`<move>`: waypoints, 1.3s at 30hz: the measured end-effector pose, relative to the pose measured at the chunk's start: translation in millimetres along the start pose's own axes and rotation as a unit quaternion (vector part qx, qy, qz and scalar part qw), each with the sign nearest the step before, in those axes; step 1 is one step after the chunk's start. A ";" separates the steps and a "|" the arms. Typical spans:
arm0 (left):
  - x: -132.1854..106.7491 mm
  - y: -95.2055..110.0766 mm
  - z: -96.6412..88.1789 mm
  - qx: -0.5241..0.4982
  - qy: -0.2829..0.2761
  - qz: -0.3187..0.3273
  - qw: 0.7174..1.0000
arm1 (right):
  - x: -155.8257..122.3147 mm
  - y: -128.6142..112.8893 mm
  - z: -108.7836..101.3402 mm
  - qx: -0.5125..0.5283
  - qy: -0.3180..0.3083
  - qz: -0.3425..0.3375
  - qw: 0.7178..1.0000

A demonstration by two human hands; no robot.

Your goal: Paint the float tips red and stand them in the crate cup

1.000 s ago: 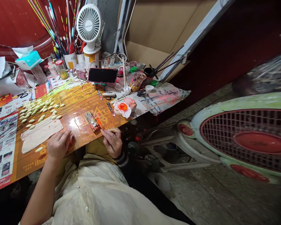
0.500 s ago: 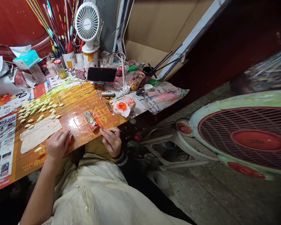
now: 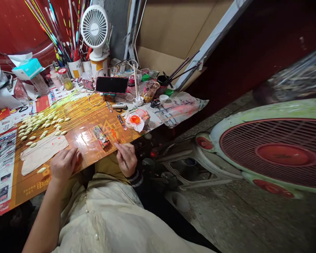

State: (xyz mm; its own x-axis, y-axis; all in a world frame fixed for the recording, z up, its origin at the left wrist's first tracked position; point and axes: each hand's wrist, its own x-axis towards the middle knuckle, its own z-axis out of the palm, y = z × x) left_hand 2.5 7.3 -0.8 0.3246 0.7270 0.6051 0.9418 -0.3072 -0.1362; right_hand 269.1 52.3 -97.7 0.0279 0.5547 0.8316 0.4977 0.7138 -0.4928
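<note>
Head view: my right hand [image 3: 126, 160] pinches a thin orange-tipped stick [image 3: 113, 135] over the glossy printed board [image 3: 88, 142]; my left hand [image 3: 64, 164] rests open beside a cloth [image 3: 43, 154], with rows of pale float bodies [image 3: 42, 125] lying beyond, none visibly orange.

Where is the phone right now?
In the head view, the black phone is propped sideways at the far edge of the orange board, below the white desk fan and left of a small white cup.
</note>
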 end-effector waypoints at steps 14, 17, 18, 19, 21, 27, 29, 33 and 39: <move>-3.7 1.7 2.2 -0.024 -0.005 -0.013 1.000 | 6.6 -20.0 -10.3 0.064 -0.015 -0.078 0.995; -4.2 2.2 2.3 -0.025 -0.005 -0.015 1.000 | 2.3 -27.1 -4.7 0.086 -0.052 -0.098 0.990; -4.3 2.3 2.4 -0.024 -0.003 -0.014 1.000 | 0.7 -28.6 -2.5 0.085 -0.060 -0.096 0.990; -4.4 2.4 2.5 -0.024 0.000 -0.013 1.000 | -0.8 -29.6 -0.5 0.081 -0.065 -0.091 0.990; -4.6 2.6 2.6 -0.022 0.004 -0.012 1.000 | -3.2 -30.7 2.5 0.070 -0.067 -0.077 0.992; -4.3 3.6 1.9 -0.022 0.005 -0.009 1.000 | -5.6 -31.7 5.7 0.048 -0.065 -0.049 0.995; -4.0 3.9 1.8 -0.022 0.007 -0.008 1.000 | -6.2 -31.9 6.4 0.045 -0.064 -0.047 0.996; -4.2 4.1 2.3 -0.023 0.009 -0.008 1.000 | -8.2 -31.8 7.7 0.036 -0.068 -0.041 0.996; -6.4 3.5 3.4 -0.031 -0.004 -0.020 0.999 | -10.6 -30.5 7.7 0.040 -0.080 -0.044 0.995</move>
State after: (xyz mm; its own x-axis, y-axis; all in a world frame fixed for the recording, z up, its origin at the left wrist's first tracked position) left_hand 4.0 3.6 -7.8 0.2885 0.7440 0.6027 0.9468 -0.3155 -0.0638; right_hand 246.9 27.9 -93.4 -0.1554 0.5443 0.8244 0.4204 0.7916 -0.4435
